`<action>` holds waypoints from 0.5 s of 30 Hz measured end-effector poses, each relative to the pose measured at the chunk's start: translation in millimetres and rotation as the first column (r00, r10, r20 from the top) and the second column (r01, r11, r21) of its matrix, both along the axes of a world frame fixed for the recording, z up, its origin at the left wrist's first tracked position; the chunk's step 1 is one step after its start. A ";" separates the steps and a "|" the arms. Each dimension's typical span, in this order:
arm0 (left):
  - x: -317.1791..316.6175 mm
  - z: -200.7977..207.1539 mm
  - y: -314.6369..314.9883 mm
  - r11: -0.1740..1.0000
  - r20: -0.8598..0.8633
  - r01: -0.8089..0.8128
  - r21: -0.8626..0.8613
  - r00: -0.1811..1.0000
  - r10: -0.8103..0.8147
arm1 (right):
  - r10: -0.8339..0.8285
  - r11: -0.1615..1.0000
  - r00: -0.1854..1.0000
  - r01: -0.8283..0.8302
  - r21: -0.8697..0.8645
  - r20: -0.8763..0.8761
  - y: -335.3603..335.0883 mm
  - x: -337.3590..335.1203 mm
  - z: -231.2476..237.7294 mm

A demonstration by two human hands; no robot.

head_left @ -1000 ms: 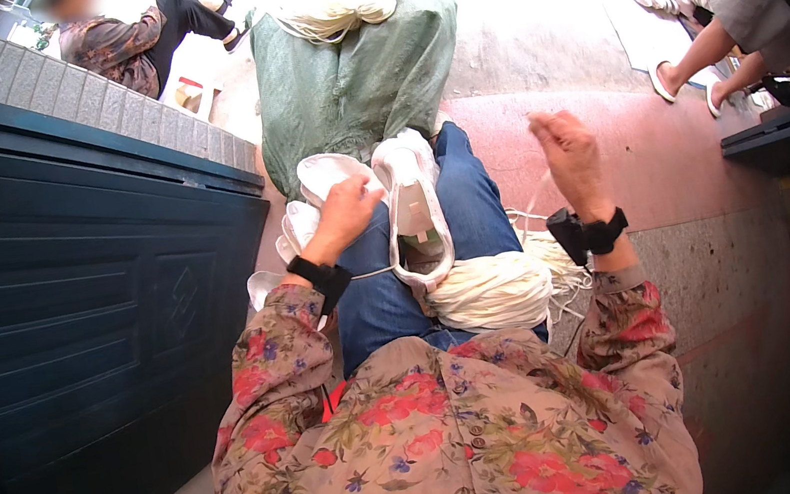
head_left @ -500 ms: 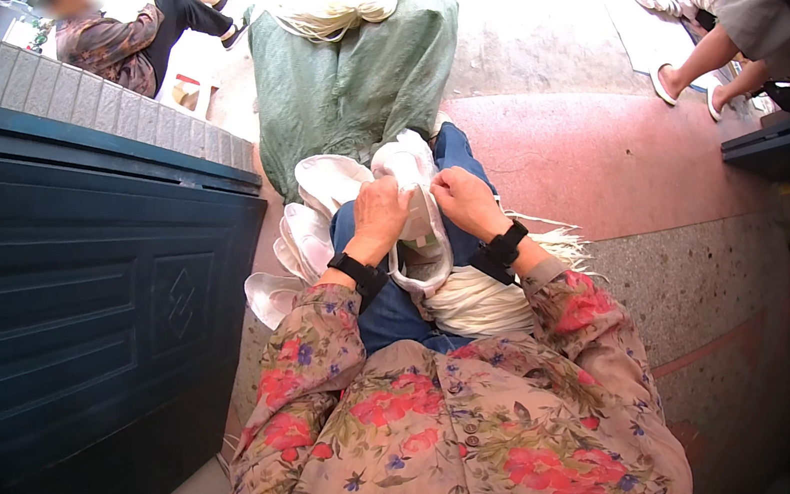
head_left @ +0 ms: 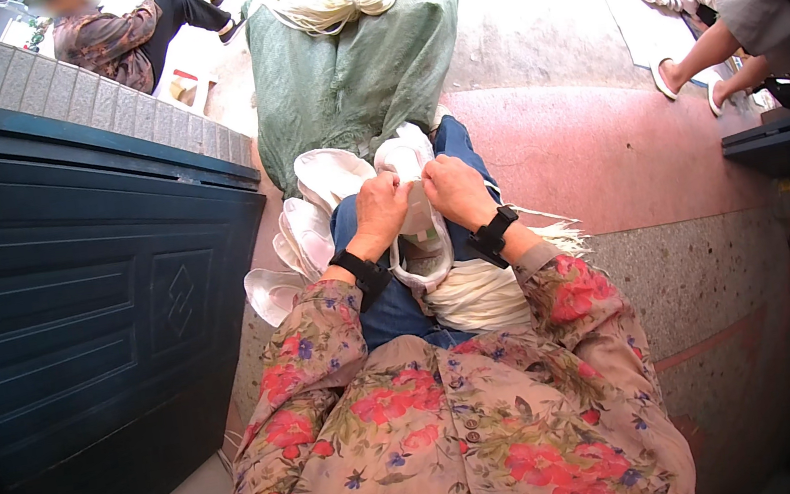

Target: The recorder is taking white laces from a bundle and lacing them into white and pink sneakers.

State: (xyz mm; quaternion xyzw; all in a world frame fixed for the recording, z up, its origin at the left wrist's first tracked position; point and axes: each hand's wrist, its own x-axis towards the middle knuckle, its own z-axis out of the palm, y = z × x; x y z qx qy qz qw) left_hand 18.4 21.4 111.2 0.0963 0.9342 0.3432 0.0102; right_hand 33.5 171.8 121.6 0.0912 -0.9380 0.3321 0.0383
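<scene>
Head | right hand [head_left: 457,194] came to white shoe [head_left: 420,215] | left hand [head_left: 382,210] opposite | both pinched, contents unclear

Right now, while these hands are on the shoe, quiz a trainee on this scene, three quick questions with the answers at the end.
1. True or false: the left hand and the right hand are both at the white shoe.
2. Which colour is the large sack beyond the shoe? A) red B) green C) black
3. Fill in the missing word: around each wrist is a black ____.

Key: 1. True. 2. B. 3. Strap.
</scene>
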 end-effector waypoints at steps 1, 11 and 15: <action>0.0 0.0 -0.3 1.000 0.003 -0.006 -0.008 1.000 0.006 | 0.000 0.999 1.000 0.000 0.038 -0.008 -0.4 -0.5 0.0; -1.2 2.7 -1.2 0.999 0.066 -0.032 0.019 0.997 0.031 | 0.073 0.988 0.997 -0.069 0.135 -0.021 -3.0 -7.7 -1.9; 0.0 8.8 -3.0 0.997 0.095 -0.016 0.069 0.995 0.009 | 0.065 0.991 0.991 -0.051 -0.127 0.115 2.4 -14.0 -5.4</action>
